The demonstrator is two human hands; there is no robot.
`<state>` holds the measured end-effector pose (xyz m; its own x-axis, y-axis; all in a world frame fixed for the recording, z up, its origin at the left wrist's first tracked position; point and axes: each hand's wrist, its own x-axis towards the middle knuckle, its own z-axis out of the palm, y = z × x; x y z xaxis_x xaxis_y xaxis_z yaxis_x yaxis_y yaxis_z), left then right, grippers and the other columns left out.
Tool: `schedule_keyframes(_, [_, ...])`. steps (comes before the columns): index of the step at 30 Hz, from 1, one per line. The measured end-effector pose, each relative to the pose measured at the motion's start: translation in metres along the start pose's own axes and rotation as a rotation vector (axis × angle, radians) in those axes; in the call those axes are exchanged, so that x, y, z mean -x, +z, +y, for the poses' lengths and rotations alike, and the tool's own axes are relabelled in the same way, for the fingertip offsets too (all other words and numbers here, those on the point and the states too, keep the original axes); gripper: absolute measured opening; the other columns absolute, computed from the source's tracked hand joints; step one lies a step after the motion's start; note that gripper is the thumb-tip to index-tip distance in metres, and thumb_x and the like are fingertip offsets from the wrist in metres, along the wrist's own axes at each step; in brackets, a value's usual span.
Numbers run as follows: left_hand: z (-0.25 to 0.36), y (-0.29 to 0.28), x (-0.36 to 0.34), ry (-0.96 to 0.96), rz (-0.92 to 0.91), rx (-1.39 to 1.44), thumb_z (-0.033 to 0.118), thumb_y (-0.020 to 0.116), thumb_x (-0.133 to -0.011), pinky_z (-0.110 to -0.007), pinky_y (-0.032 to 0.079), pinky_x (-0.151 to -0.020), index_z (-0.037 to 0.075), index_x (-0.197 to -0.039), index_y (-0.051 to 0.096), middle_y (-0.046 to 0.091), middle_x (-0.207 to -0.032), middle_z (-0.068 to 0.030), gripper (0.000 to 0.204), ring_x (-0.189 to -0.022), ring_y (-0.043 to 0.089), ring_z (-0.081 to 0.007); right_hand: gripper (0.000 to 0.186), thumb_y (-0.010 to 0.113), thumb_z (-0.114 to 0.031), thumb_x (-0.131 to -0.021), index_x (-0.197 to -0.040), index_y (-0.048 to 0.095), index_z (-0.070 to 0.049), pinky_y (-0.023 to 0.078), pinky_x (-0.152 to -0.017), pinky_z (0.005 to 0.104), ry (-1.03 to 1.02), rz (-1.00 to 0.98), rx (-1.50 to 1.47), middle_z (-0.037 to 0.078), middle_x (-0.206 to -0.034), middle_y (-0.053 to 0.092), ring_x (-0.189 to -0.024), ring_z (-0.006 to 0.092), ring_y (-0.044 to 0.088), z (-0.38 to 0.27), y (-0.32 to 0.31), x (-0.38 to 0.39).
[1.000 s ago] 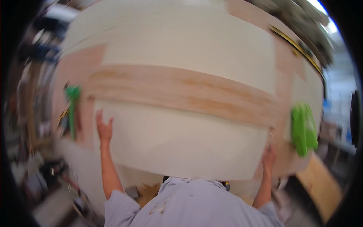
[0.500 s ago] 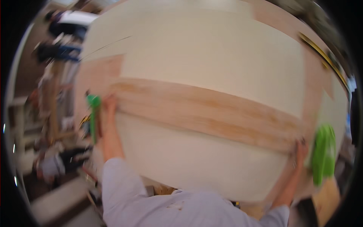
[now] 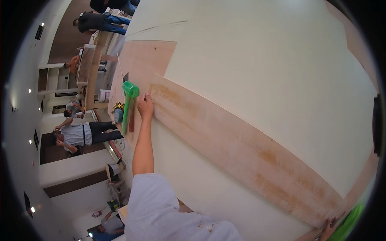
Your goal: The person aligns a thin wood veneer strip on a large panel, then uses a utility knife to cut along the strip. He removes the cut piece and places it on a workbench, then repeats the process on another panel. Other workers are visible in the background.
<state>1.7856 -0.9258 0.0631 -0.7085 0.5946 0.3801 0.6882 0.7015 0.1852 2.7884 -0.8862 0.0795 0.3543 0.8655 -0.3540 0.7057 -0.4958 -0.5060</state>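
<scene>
A long, thin wooden board (image 3: 241,144) with tan blotches lies across a large cream panel (image 3: 257,76), slanting from upper left to lower right. My left hand (image 3: 145,106) is closed at the board's left end, fingertips curled at its edge. At the far right end my right hand (image 3: 329,229) has its fingers against the board's edge; the lower rim of the picture cuts off most of it. Just left of my left hand lies a green mallet (image 3: 130,90), with a brown handle (image 3: 131,123) alongside. A bright green object (image 3: 350,220) sits beside my right hand.
Pinkish wood strips (image 3: 148,56) border the cream panel. Yellow-and-black tools (image 3: 119,106) lie at the table's left edge. Beyond it are a white bucket (image 3: 104,95), a wooden workbench (image 3: 96,66) and several people, one in a grey shirt (image 3: 78,133) standing nearby.
The view has swung left and tilted, and is sharper. The board slants more steeply in the picture, while both hands stay at its ends. My right hand now shows only at the lower rim.
</scene>
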Motion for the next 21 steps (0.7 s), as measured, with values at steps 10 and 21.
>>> schedule_keyframes(10, [-0.010,0.017,-0.021,0.008,-0.041,0.101,0.027,0.053,-0.087,-0.037,0.043,-0.079,-0.002,-0.088,0.065,0.059,-0.087,-0.0188,0.031,-0.086,0.056,-0.0325,0.081,0.065,-0.007,-0.082,-0.144,0.013,-0.011,0.048,-0.052,0.0292,0.207,0.062,0.040,0.020,-0.111,0.056,-0.066,0.0187,0.055,-0.091,0.006,0.036])
schedule_keyframes(21, [-0.015,0.024,-0.027,0.001,-0.029,0.201,0.027,0.053,-0.088,-0.034,0.043,-0.082,-0.001,-0.095,0.065,0.060,-0.094,-0.0167,0.032,-0.089,0.057,-0.0291,0.081,0.066,-0.008,-0.081,-0.144,0.015,-0.010,0.049,-0.052,0.0304,0.164,0.094,0.033,0.020,-0.108,0.057,-0.067,0.0184,0.056,-0.111,0.013,0.043])
